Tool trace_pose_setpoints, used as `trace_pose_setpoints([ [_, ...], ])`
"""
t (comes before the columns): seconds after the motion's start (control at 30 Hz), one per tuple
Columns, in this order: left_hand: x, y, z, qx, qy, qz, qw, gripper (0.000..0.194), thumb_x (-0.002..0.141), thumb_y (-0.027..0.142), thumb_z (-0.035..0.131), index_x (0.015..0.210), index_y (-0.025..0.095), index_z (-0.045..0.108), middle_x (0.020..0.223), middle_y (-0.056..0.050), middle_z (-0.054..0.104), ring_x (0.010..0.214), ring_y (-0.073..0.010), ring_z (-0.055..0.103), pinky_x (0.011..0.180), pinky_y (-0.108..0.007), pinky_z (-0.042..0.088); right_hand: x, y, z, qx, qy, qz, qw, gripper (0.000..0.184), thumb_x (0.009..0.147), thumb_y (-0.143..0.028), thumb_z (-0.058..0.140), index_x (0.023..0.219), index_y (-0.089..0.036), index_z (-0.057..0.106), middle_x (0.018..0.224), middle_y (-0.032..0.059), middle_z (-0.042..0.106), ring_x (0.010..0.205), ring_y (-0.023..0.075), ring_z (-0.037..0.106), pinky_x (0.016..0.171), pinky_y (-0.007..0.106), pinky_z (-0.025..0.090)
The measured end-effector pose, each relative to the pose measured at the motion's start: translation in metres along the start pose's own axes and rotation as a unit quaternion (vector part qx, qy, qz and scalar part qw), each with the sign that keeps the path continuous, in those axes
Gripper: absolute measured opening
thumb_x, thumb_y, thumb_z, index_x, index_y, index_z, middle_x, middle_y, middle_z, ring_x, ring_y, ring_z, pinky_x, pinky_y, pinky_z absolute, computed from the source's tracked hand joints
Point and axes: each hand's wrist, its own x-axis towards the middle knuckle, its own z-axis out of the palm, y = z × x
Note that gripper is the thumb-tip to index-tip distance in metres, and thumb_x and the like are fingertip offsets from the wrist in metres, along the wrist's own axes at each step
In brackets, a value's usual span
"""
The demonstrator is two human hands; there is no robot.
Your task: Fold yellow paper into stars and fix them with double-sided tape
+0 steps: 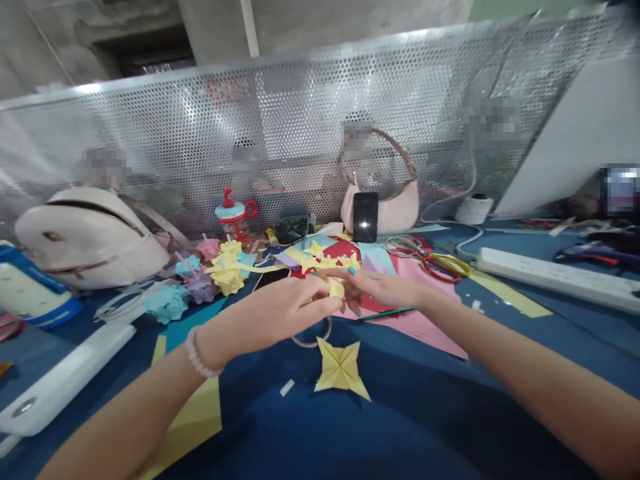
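Observation:
My left hand [287, 307], with a beaded bracelet at the wrist, is closed on a small folded yellow paper piece [337, 289]. From the other side, my right hand [383, 288] has its fingers bent round the same piece; their exact contact is partly hidden. Below both hands, a yellow folded-paper star [340, 365] lies flat on the blue table. A pale ring [326, 331], perhaps a tape roll, shows partly under my left hand. Close by are a green pencil-like stick [387, 314] and a small white scrap [287, 388].
Several folded-paper flowers [227, 267] stand left of my hands, near a white bag [95, 237] and a bottle [35, 287]. Pink paper [425, 330], scissors [443, 267] and a power strip [555, 273] lie rightward. A phone [365, 217] leans against a pink handbag [400, 203].

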Motion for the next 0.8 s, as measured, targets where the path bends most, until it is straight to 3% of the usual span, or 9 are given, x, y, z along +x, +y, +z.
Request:
trace_pose_setpoints([
  [0.13, 0.000, -0.001, 0.001, 0.024, -0.044, 0.041, 0.998, 0.030, 0.093, 0.012, 0.029, 0.116, 0.012, 0.048, 0.107, -0.011, 0.060, 0.099, -0.0196, 0.054, 0.085, -0.033, 0.043, -0.002, 0.001, 0.003, 0.024, -0.026, -0.009, 0.999, 0.070, 0.085, -0.065, 0.020, 0.125, -0.011, 0.040, 0.069, 0.0026, 0.056, 0.056, 0.0108, 0.050, 0.059, 0.027, 0.042],
  [0.3, -0.002, -0.006, 0.004, 0.051, -0.076, 0.018, 0.996, 0.025, 0.092, 0.015, 0.034, 0.113, 0.014, 0.049, 0.100, -0.008, 0.062, 0.095, -0.0193, 0.053, 0.082, -0.034, 0.039, -0.004, -0.001, -0.001, 0.086, -0.016, 0.039, 0.995, 0.057, 0.090, -0.054, 0.027, 0.128, -0.013, 0.033, 0.056, -0.0025, 0.053, 0.043, 0.0088, 0.045, 0.046, 0.022, 0.038],
  [0.43, -0.003, -0.007, 0.005, 0.093, -0.061, 0.012, 0.994, 0.021, 0.091, 0.014, 0.037, 0.099, 0.017, 0.056, 0.092, -0.004, 0.063, 0.089, -0.0180, 0.052, 0.088, -0.037, 0.035, -0.002, -0.013, 0.007, -0.034, 0.000, 0.055, 0.998, 0.041, 0.089, -0.035, 0.039, 0.124, -0.015, 0.043, 0.060, -0.0027, 0.052, 0.051, 0.0092, 0.048, 0.050, 0.021, 0.040],
  [0.57, -0.003, -0.006, 0.002, 0.120, -0.040, -0.003, 0.992, 0.020, 0.089, 0.013, 0.039, 0.083, 0.017, 0.057, 0.084, -0.002, 0.061, 0.087, -0.0168, 0.052, 0.094, -0.040, 0.030, 0.000, -0.025, 0.022, -0.169, -0.013, 0.002, 0.985, 0.027, 0.084, -0.024, 0.044, 0.104, -0.015, 0.060, 0.072, 0.0010, 0.057, 0.058, 0.0088, 0.047, 0.052, 0.019, 0.036],
  [0.73, -0.005, -0.004, -0.002, 0.140, 0.030, -0.021, 0.989, 0.015, 0.089, 0.016, 0.043, 0.083, 0.017, 0.056, 0.112, -0.007, 0.055, 0.108, -0.0217, 0.044, 0.095, -0.040, 0.030, 0.001, -0.030, 0.034, -0.196, -0.054, -0.022, 0.979, 0.026, 0.085, -0.024, 0.042, 0.100, -0.017, 0.062, 0.068, -0.0009, 0.055, 0.054, 0.0077, 0.043, 0.051, 0.019, 0.033],
  [0.8, -0.006, -0.004, -0.003, 0.157, 0.059, -0.034, 0.985, 0.014, 0.089, 0.016, 0.043, 0.088, 0.017, 0.056, 0.109, -0.009, 0.054, 0.103, -0.0215, 0.045, 0.088, -0.036, 0.036, 0.000, -0.031, 0.037, -0.203, -0.080, -0.019, 0.976, 0.026, 0.084, -0.024, 0.044, 0.100, -0.017, 0.062, 0.063, -0.0023, 0.052, 0.053, 0.0078, 0.043, 0.049, 0.018, 0.032],
])
